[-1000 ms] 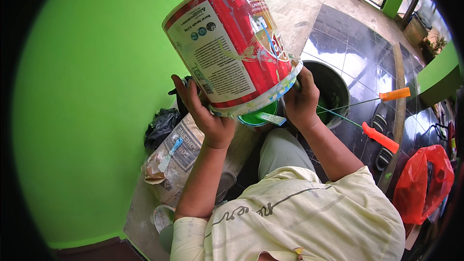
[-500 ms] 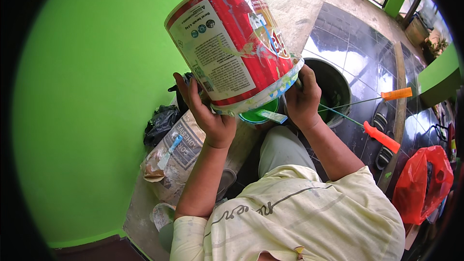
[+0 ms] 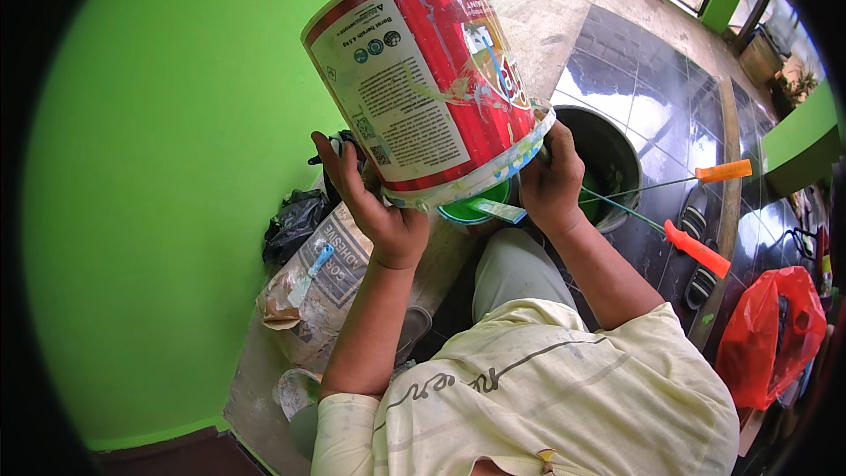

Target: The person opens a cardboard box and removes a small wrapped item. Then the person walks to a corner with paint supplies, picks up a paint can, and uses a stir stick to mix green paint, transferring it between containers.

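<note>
In the air before me I hold a red paint bucket (image 3: 432,79) with a white label panel, tilted with its printing upside down. Paint drips streak its side, and its paint-smeared rim is toward me. My left hand (image 3: 381,211) supports the rim from the left, thumb and fingers spread against it. At the right end of the rim, my right hand (image 3: 553,178) grips with its fingers partly hidden. Just below the bucket is a container of green paint (image 3: 471,204), with a paint-covered flat tool (image 3: 500,211) across it. The bucket hides part of that container.
A dark bucket (image 3: 617,154) stands to the right, with orange-handled (image 3: 723,171) and red-handled (image 3: 696,249) rods leaning from it. Left are an adhesive sack (image 3: 322,286), a blue-handled brush (image 3: 320,260) and a black plastic bag (image 3: 295,227). Sandals (image 3: 701,286) and a red bag (image 3: 767,335) lie right.
The bucket has turned slightly in my hands, its label shifting a little to the right. Both hands keep nearly the same places.
</note>
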### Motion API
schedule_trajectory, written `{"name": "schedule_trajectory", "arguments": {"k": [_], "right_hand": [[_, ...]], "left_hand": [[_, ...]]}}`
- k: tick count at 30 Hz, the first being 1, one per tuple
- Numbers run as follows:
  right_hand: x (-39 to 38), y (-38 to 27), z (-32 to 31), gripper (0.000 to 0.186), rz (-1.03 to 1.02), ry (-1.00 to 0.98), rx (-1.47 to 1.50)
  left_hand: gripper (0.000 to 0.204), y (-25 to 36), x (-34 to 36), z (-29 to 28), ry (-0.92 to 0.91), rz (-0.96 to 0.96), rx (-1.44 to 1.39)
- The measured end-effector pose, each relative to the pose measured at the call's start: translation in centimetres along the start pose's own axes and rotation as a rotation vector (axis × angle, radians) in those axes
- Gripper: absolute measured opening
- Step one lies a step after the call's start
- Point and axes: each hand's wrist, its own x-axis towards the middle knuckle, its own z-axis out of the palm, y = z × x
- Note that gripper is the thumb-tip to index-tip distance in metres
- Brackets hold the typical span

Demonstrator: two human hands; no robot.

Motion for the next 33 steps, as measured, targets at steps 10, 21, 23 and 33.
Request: {"name": "schedule_trajectory", "arguments": {"k": [10, 21, 23, 33], "right_hand": [[0.3, 0.7, 0.4, 0.042, -0.008, -0.034, 0.003], [4.5, 0.8, 3.9, 0.047, -0.002, -0.331, -0.185], [4.7, 0.1, 4.6, 0.045, -0.041, -0.326, -0.168], [6.7, -2.7, 10.7, 0.017, -0.033, -0.66, -0.289]], "left_hand": [[0.083, -0.2, -0.4, -0.1, -0.078, -0.002, 0.131], [0.063, -5.2, -2.1, 1.7, -0.004, -0.249, 0.28], [0.065, -5.1, -2.3, 2.2, 0.013, -0.365, 0.197], [0.057, -6.0, -2.5, 1.9, 0.162, -0.704, -0.184]]}}
